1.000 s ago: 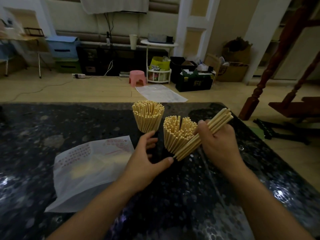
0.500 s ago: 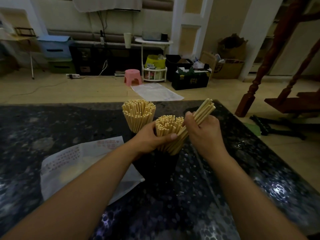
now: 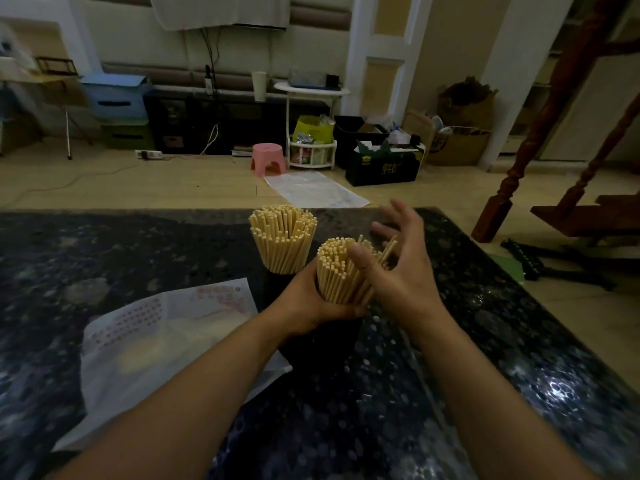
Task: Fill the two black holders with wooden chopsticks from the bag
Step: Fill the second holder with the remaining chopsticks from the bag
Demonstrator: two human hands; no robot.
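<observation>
bag [image 3: 166, 344] left of near holder [image 3: 322, 341], flat | left hand [image 3: 311, 306] curled round near holder's chopsticks [image 3: 337, 271] at its rim | right hand [image 3: 401, 265] spread wide, empty, beside them | risk: packed fan may tip holder if nudged | count: two holders, far holder [image 3: 273, 282] also full, one bag

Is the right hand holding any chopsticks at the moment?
No, the right hand is open with fingers spread beside the near bundle, which the left hand grips at its base.
</observation>
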